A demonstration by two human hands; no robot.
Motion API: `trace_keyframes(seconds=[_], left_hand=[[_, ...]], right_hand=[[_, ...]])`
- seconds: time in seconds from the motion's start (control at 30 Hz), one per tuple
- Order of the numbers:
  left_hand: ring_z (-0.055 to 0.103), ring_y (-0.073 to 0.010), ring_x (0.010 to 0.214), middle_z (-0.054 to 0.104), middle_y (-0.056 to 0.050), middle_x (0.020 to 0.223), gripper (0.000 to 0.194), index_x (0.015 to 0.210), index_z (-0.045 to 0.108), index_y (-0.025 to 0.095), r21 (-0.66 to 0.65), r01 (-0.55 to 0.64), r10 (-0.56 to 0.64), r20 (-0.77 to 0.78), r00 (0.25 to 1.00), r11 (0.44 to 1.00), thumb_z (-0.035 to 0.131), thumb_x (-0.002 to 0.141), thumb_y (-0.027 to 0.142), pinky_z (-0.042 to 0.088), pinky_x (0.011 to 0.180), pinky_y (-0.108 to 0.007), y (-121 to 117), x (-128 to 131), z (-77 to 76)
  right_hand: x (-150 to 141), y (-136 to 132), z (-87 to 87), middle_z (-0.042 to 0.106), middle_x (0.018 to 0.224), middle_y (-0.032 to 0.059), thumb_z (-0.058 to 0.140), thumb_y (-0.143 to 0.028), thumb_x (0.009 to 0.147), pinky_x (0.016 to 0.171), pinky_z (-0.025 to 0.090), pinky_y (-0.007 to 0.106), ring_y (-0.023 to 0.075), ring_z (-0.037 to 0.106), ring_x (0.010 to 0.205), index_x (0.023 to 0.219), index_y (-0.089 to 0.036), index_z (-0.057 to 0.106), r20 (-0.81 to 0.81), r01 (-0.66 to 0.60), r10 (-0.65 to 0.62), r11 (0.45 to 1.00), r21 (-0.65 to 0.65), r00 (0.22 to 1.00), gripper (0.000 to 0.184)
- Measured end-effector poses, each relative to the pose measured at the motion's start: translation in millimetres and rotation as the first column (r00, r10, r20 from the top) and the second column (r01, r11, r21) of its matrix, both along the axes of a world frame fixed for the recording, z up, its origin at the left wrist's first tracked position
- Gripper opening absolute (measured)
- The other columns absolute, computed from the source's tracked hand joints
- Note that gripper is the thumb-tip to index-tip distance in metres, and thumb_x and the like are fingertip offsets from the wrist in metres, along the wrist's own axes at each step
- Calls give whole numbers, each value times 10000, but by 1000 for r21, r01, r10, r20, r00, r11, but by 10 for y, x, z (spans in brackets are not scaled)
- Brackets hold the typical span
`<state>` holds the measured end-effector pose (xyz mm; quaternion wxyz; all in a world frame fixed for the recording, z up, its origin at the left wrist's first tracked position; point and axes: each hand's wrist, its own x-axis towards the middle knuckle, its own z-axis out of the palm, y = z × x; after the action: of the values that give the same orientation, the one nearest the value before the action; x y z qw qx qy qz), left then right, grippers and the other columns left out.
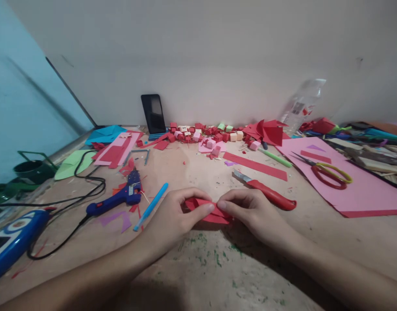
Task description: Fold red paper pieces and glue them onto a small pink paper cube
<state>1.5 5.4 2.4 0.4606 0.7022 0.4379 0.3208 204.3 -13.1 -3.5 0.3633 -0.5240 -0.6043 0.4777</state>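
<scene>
The left hand (pixel 177 211) and right hand (pixel 255 211) each pinch the red paper (pixel 214 219), with the blue stick (pixel 151 207) left of this paper and the red-handled knife (pixel 273 194) right.

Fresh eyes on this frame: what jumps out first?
First, the left hand and right hand pinching red paper, low in the center. Next, small red and pink paper cubes along the foot of the wall, mostly right of a black phone leaning there. Then a blue glue gun at left and scissors on a pink sheet at right.
</scene>
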Motion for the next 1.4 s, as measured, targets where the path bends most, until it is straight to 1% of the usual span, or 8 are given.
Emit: trace_keyframes(seconds=[0.13,0.3,0.43,0.7,1.0,1.07,1.23,1.4], left_hand=[[591,-157,702,709,-2,758,256,796,748,177,-39,-8,8,2,1000,999,642,905,384,441,659,-261,15,-22,-10],[598,-159,707,707,-5,740,250,769,745,172,-39,-14,14,-17,1000,999,638,899,357,438,667,-262,1,-19,-11],[616,-165,716,732,-14,753,239,783,765,170,-5,-20,20,-37,999,1000,643,896,342,442,669,-263,-21,-11,5],[571,-156,680,690,-10,713,284,748,753,171,-18,-30,30,23,999,999,624,902,372,431,642,-255,12,-47,-15],[552,-154,652,656,-12,666,296,695,737,162,-33,-56,56,-2,998,998,638,867,381,434,625,-255,57,-46,-21],[560,-148,627,664,-11,653,279,693,744,167,-60,-48,49,9,999,997,647,856,372,443,607,-250,56,-47,-25],[601,-140,568,693,-13,636,218,726,772,168,-215,-8,27,85,996,977,707,809,359,471,559,-238,65,-47,-55],[607,-138,578,702,-17,625,209,713,785,161,-246,-4,25,82,996,969,730,794,346,476,583,-240,66,-43,-45]], right_hand=[[0,-11,-14,730,750,63,661,-408,892,627,495,335,201,628,688,735,-202,753,20,0,-1,999,37,1000,274],[-1,-9,-24,750,750,54,731,-408,862,634,481,329,195,638,686,781,-198,781,15,-37,37,999,23,999,231],[-3,-5,-30,724,681,43,741,-401,846,584,459,315,178,608,625,728,-200,786,41,-39,39,999,21,998,238],[54,11,-17,744,631,47,785,-519,841,523,440,269,156,647,536,756,-177,778,-142,-26,-4,977,-212,990,352],[97,44,-38,774,631,53,816,-494,848,568,466,276,175,696,574,783,-177,804,-190,-43,-1,973,-227,982,324],[100,55,-44,766,613,54,837,-488,827,571,474,287,183,697,567,773,-175,802,-177,-25,-16,974,-226,984,320],[101,54,-53,751,586,63,868,-489,789,551,466,293,182,677,538,718,-170,789,-200,37,-84,973,-229,976,336],[97,40,-51,715,550,43,905,-453,755,521,428,279,148,613,493,662,-173,780,-271,82,-143,971,-222,952,320]])
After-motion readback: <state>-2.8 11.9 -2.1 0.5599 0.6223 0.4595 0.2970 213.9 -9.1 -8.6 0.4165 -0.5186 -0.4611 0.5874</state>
